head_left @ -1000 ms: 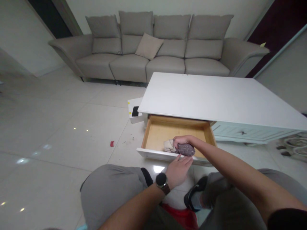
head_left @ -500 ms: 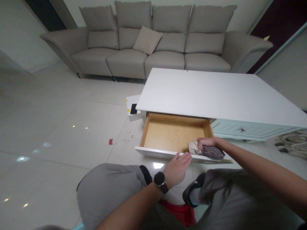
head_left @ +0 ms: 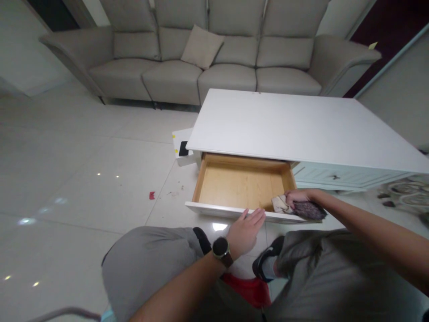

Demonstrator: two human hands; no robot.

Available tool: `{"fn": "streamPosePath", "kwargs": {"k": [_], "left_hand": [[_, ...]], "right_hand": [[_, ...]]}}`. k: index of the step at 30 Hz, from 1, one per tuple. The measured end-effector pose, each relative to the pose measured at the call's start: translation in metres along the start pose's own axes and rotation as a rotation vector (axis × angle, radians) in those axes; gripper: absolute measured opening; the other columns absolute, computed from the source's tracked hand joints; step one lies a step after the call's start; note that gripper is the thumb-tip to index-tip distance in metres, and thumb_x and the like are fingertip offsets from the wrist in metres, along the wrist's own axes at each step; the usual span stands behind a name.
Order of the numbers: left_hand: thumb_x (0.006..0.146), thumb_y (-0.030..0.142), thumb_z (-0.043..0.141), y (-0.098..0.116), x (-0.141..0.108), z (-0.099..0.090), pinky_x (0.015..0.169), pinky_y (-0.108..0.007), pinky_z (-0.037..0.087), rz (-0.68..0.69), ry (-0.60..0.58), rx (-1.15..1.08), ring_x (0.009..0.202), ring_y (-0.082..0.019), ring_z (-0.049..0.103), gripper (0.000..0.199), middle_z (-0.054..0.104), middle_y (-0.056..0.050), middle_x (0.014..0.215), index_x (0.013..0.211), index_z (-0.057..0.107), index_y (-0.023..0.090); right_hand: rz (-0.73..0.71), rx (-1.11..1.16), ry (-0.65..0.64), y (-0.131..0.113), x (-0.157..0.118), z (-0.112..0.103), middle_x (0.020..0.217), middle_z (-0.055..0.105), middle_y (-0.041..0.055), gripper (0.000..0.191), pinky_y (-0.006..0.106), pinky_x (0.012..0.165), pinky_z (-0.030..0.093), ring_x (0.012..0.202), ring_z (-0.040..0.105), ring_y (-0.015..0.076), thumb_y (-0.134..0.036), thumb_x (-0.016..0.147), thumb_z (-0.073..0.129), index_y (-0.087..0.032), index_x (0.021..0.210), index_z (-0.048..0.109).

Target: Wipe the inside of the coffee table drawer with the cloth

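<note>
A wooden drawer (head_left: 234, 183) with a white front stands pulled out from a white coffee table (head_left: 295, 125). My right hand (head_left: 296, 197) grips a cloth (head_left: 310, 211), part beige and part dark brown, at the drawer's front right corner. Some of the cloth hangs over the outside of the drawer front. My left hand (head_left: 246, 232), with a watch on the wrist, rests its fingers against the drawer front's top edge. Its fingers are stretched out and hold nothing.
A grey sofa (head_left: 174, 80) with a beige cushion stands behind the table. A white box (head_left: 183, 160) with a black item on it sits left of the table. A red scrap (head_left: 152, 195) lies on the floor. Something red (head_left: 250, 290) is between my legs.
My right hand and the cloth have moved a little right along the drawer front, towards its right end. My left hand has stayed at the front edge. The view has shifted slightly.
</note>
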State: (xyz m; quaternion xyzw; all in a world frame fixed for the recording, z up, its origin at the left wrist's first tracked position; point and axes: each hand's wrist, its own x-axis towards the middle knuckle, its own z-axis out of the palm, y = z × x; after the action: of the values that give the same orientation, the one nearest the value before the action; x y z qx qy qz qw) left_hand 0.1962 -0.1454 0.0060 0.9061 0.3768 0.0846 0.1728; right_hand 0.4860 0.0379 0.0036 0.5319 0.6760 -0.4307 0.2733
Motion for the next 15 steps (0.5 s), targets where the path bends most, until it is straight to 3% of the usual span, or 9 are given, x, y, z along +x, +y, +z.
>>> {"fn": "streamPosePath", "kwargs": {"k": [7,12,15], "left_hand": [[0.095,0.017,0.035,0.003,0.002,0.000,0.128,-0.048,0.019,-0.024,-0.016,-0.016,0.157,-0.020,0.021,0.065,0.028,-0.011,0.168,0.158,0.026,0.009],[0.096,0.017,0.036,0.007,0.005,-0.001,0.128,-0.049,0.023,-0.046,-0.030,-0.028,0.157,-0.022,0.021,0.063,0.028,-0.013,0.168,0.158,0.027,0.008],[0.096,0.018,0.037,0.009,0.006,-0.001,0.127,-0.050,0.024,-0.056,-0.024,-0.050,0.156,-0.023,0.022,0.062,0.028,-0.014,0.168,0.157,0.027,0.008]], "right_hand": [[0.076,-0.054,-0.036,-0.008,-0.008,-0.005,0.082,0.067,0.0078,0.025,0.029,0.056,0.039,0.073,0.059,0.0215,-0.021,0.044,0.059,-0.017,0.069,0.064],[0.108,-0.090,-0.146,-0.009,-0.011,-0.014,0.079,0.068,0.0074,0.026,0.029,0.055,0.040,0.068,0.059,0.0209,-0.022,0.048,0.061,-0.017,0.073,0.068],[0.170,-0.184,-0.149,-0.003,-0.012,-0.014,0.071,0.066,0.0093,0.017,0.030,0.054,0.039,0.064,0.058,0.0216,-0.020,0.048,0.063,-0.015,0.064,0.066]]}}
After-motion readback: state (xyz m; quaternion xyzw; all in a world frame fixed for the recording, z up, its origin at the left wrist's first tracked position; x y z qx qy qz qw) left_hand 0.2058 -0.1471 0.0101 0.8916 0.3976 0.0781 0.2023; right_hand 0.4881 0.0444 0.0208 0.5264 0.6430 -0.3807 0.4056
